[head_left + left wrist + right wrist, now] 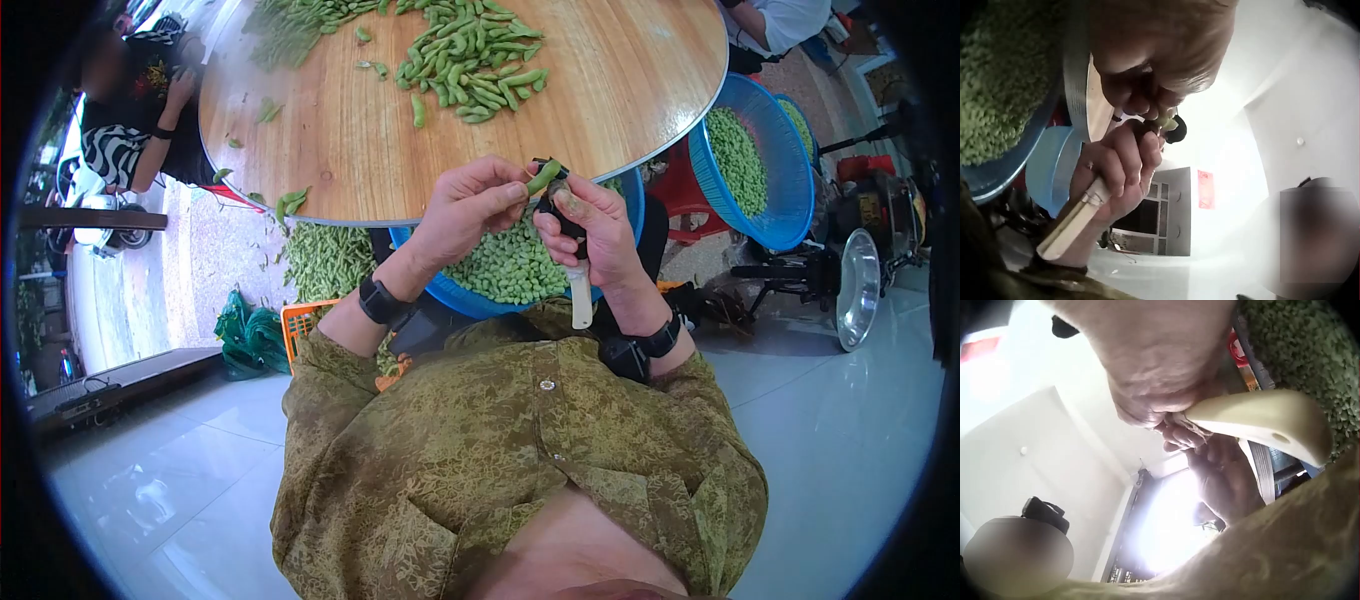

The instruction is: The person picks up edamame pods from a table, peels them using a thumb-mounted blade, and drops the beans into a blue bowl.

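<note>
Between thumb and fingers, the left hand (470,208) pinches a green pod (544,178) at the table's near edge. Close beside it, the right hand (597,225) grips a tool with a pale handle (581,296) and a dark upper part, which meets the pod. In the left wrist view the right hand's fingers (1125,159) are curled round the tool, the pale handle (1075,225) sticking out below. The right wrist view shows the handle (1260,422) beneath the right hand (1160,356); the tool's working end is hidden there.
A round wooden table (330,150) bears a pile of pods (470,60). Under the hands is a blue basket (462,300) of shelled green beans (508,268). Another blue basket (790,205) stands right; an orange crate (292,330) and pods on the floor (330,262) lie left. People sit across.
</note>
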### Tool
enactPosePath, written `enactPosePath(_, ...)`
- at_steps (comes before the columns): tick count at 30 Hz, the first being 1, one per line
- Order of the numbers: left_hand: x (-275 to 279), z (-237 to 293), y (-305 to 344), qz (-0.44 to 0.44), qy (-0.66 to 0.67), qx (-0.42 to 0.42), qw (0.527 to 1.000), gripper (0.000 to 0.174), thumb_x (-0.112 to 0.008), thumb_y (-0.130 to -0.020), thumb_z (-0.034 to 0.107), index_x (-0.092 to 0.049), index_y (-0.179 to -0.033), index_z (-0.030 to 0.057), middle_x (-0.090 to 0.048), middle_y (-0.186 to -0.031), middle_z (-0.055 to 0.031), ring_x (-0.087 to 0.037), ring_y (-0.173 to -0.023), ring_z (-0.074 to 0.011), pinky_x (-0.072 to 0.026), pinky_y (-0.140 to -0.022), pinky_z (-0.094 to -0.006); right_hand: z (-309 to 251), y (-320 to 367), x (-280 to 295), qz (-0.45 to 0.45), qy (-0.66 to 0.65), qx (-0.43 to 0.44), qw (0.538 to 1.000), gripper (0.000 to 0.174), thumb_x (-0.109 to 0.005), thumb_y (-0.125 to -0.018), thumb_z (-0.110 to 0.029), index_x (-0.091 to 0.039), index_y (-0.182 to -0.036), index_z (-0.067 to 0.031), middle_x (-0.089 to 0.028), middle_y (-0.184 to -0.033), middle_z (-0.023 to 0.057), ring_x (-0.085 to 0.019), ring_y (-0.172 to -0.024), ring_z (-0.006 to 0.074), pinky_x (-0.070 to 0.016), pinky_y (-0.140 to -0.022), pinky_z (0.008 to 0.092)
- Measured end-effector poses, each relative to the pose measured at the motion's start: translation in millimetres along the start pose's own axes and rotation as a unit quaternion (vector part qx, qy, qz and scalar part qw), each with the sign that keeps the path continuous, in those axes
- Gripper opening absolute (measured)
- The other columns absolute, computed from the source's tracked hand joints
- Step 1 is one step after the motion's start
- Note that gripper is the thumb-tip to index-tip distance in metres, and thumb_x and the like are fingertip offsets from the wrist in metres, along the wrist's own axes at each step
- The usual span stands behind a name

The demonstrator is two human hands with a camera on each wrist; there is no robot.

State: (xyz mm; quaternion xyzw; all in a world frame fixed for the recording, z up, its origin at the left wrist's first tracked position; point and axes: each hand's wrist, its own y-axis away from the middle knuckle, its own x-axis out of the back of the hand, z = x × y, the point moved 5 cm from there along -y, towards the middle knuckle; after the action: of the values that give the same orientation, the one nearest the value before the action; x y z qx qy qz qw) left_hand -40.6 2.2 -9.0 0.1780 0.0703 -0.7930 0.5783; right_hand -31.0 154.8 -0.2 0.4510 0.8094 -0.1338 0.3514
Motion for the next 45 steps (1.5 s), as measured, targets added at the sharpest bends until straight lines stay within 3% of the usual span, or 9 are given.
enactPosePath(5, -16, -13, 5, -0.104, 0.284, 0.132, 0.944, 0.008, -0.056, -0.095, 0.015, -0.058, -0.094, 0.0068, -0.055, -0.073, -0.0019, -0.049, -0.060, -0.0084, -0.0353, -0.047, -0.0205, 4, 8, 0, -0.017, -0.108, -0.046, 0.993, 0.031, -0.054, -0.097, -0.021, -0.053, -0.121, -0.0032, -0.053, -0.073, 0.0057, -0.041, -0.049, 0.0061, -0.0339, -0.039, 0.0174)
enactPosePath(12, -16, -20, 6, -0.069, 0.249, 0.149, 0.954, 0.010, -0.057, -0.095, 0.016, -0.058, -0.096, 0.0054, -0.054, -0.070, -0.0045, -0.048, -0.058, -0.0095, -0.0367, -0.046, -0.0253, 13, 8, 8, 0.014, -0.170, -0.079, 0.982, 0.036, -0.050, -0.098, -0.019, -0.046, -0.131, -0.0063, -0.049, -0.074, 0.0043, -0.037, -0.047, 0.0067, -0.0320, -0.037, 0.0175)
enactPosePath(14, -21, 18, 10, 0.014, -0.334, -0.183, 0.924, 0.010, -0.061, -0.089, 0.011, -0.057, -0.095, 0.0030, -0.054, -0.070, -0.0095, -0.052, -0.056, -0.0154, -0.0413, -0.047, -0.0333, 17, 9, 10, 0.024, -0.191, -0.095, 0.977, 0.035, -0.053, -0.096, -0.022, -0.050, -0.127, -0.0048, -0.051, -0.077, 0.0045, -0.041, -0.051, 0.0067, -0.0332, -0.039, 0.0175)
enactPosePath(20, -39, 40, 27, 0.015, -0.647, -0.309, 0.696, 0.031, -0.065, -0.080, 0.002, -0.059, -0.110, 0.0034, -0.054, -0.073, -0.0133, -0.060, -0.066, -0.0281, -0.0466, -0.054, -0.0359, 21, 7, 5, 0.016, -0.207, -0.112, 0.972, 0.032, -0.053, -0.096, -0.021, -0.051, -0.124, -0.0045, -0.054, -0.080, 0.0054, -0.043, -0.053, 0.0061, -0.0334, -0.038, 0.0172)
enactPosePath(27, -33, 32, 22, 0.055, -0.507, -0.332, 0.794, 0.015, -0.061, -0.086, 0.008, -0.060, -0.098, -0.0008, -0.057, -0.070, -0.0114, -0.061, -0.061, -0.0243, -0.0464, -0.051, -0.0333, 22, 7, 4, 0.039, -0.194, -0.104, 0.975, 0.023, -0.054, -0.095, -0.020, -0.052, -0.112, -0.0035, -0.057, -0.082, 0.0071, -0.044, -0.053, 0.0065, -0.0341, -0.038, 0.0173)
enactPosePath(29, -19, 18, 15, 0.068, -0.361, -0.120, 0.923, 0.017, -0.058, -0.092, 0.013, -0.060, -0.099, -0.0028, -0.056, -0.064, -0.0069, -0.059, -0.057, -0.0157, -0.0453, -0.050, -0.0272, 19, 6, 7, 0.043, -0.174, -0.079, 0.981, 0.025, -0.054, -0.096, -0.018, -0.052, -0.115, -0.0031, -0.058, -0.082, 0.0077, -0.045, -0.054, 0.0073, -0.0350, -0.039, 0.0182)
enactPosePath(33, -15, 6, 12, 0.095, -0.214, -0.011, 0.972, 0.018, -0.053, -0.097, 0.016, -0.063, -0.096, 0.0008, -0.058, -0.067, 0.0000, -0.051, -0.052, -0.0090, -0.0401, -0.047, -0.0212, 14, 9, 7, 0.096, -0.098, -0.051, 0.989, 0.023, -0.054, -0.096, -0.017, -0.055, -0.113, -0.0024, -0.059, -0.078, 0.0070, -0.047, -0.053, 0.0078, -0.0355, -0.039, 0.0191)
enactPosePath(35, -17, -6, 14, -0.026, 0.148, 0.150, 0.977, 0.018, -0.052, -0.097, 0.015, -0.061, -0.091, 0.0016, -0.057, -0.066, 0.0001, -0.051, -0.051, -0.0085, -0.0384, -0.043, -0.0203, 13, 12, 15, 0.086, 0.014, -0.009, 0.996, 0.021, -0.054, -0.096, -0.016, -0.059, -0.111, -0.0019, -0.060, -0.075, 0.0064, -0.048, -0.052, 0.0078, -0.0362, -0.039, 0.0196)
enactPosePath(45, -19, -12, 20, 0.033, -0.171, 0.112, 0.978, 0.018, -0.048, -0.096, 0.013, -0.059, -0.094, -0.0013, -0.058, -0.068, -0.0028, -0.055, -0.056, -0.0081, -0.0432, -0.047, -0.0219, 10, 10, 17, 0.158, 0.375, 0.107, 0.907, 0.024, -0.064, -0.087, -0.009, -0.058, -0.109, -0.0008, -0.060, -0.077, 0.0008, -0.051, -0.057, 0.0080, -0.0411, -0.049, 0.0237)
